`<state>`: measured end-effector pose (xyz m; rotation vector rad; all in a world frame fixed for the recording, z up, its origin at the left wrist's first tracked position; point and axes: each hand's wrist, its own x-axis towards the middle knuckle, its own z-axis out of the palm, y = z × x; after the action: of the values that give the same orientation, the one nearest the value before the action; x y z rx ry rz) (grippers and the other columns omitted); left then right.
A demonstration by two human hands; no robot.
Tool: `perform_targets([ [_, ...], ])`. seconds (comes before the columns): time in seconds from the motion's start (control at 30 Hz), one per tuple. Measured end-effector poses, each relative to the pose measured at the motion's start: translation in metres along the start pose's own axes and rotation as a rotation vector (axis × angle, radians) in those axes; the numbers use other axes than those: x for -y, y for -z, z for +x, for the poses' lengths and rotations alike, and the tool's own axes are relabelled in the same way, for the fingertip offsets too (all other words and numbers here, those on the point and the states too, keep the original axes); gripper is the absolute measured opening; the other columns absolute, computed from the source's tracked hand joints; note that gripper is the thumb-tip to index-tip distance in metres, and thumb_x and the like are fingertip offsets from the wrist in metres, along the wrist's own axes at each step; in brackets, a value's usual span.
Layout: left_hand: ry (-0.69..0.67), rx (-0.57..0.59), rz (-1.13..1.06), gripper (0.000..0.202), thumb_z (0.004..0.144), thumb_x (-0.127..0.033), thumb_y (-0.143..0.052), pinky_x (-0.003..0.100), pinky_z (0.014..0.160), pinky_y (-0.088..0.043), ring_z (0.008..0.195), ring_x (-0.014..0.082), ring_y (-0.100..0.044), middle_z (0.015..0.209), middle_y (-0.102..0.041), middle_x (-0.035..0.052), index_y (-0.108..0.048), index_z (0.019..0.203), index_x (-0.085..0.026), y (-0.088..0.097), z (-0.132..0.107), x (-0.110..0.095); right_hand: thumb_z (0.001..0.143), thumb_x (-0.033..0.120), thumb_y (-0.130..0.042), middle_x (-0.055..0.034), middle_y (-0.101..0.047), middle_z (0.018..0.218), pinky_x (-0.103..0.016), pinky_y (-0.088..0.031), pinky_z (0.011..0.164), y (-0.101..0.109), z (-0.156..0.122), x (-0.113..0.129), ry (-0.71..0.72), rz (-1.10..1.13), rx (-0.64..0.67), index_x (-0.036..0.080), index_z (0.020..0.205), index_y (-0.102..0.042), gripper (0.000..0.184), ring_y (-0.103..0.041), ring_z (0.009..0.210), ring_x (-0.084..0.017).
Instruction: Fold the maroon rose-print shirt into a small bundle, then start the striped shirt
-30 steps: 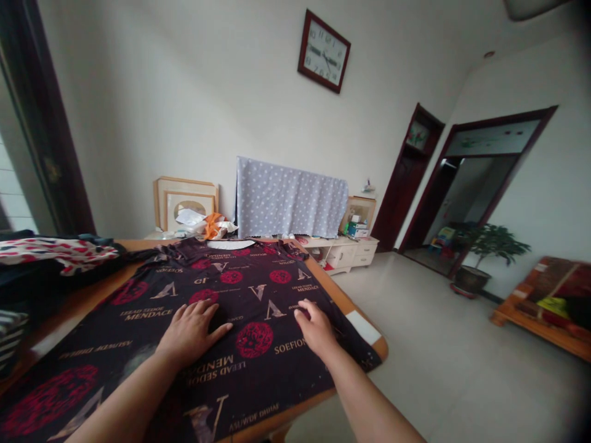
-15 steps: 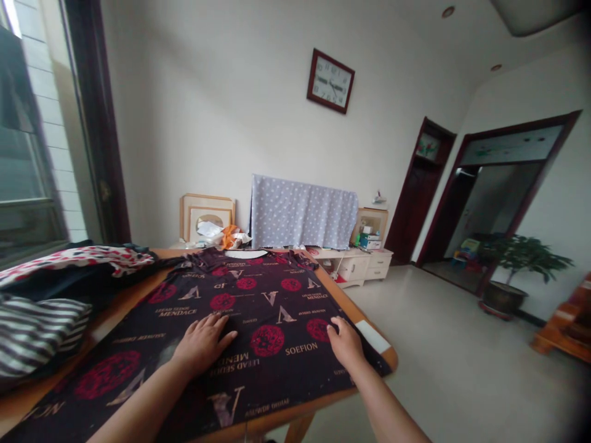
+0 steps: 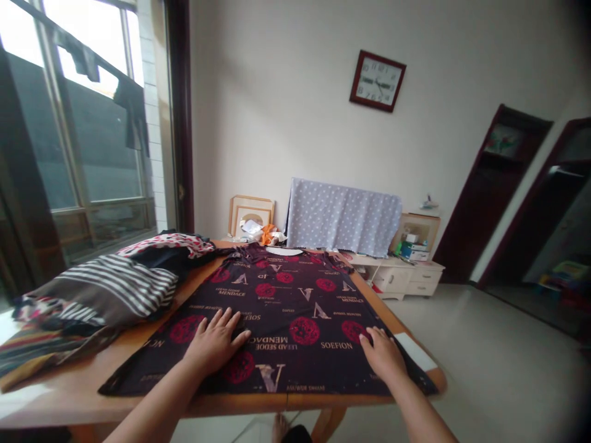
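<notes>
A dark short-sleeved shirt (image 3: 295, 301) with red discs and pale lettering is spread flat, its neckline toward the far end. My left hand (image 3: 217, 341) lies on its left half, palm down, with the fingers spread. On the right half, beside a red disc, my right hand (image 3: 383, 354) rests with its fingers extended and slightly bent. Neither hand grips the fabric. Under the shirt is a wooden table (image 3: 217, 406).
A heap of clothes (image 3: 115, 289), striped and patterned, sits on the table's left side. A white patch (image 3: 415, 351) shows at the right edge. Beyond stand a low white cabinet (image 3: 406, 280) and a dotted cloth cover (image 3: 341, 215). A window (image 3: 92, 123) is at left.
My view has swung left, showing more of the clothes heap and window. My left hand has shifted left across the shirt. My right hand stays near the same red disc, its fingers more extended.
</notes>
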<state>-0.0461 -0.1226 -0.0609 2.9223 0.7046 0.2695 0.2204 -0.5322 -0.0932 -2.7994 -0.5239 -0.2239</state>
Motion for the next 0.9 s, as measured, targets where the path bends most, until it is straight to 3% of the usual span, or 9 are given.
perform_targets([
  [0.9,-0.001,-0.003,-0.010,0.087,0.090,-0.079,-0.028,0.059,0.120,-0.015,0.155,0.0361,-0.016,0.166,-0.027,0.0128,-0.040,0.156,-0.024,0.004,-0.005,-0.004,0.095,0.040,-0.043,-0.0145,-0.062,0.138,-0.039,-0.034,0.113,0.010,-0.005,0.007,0.019,-0.024,-0.043,0.014,0.131,-0.064,0.049,-0.052,0.134,-0.029],
])
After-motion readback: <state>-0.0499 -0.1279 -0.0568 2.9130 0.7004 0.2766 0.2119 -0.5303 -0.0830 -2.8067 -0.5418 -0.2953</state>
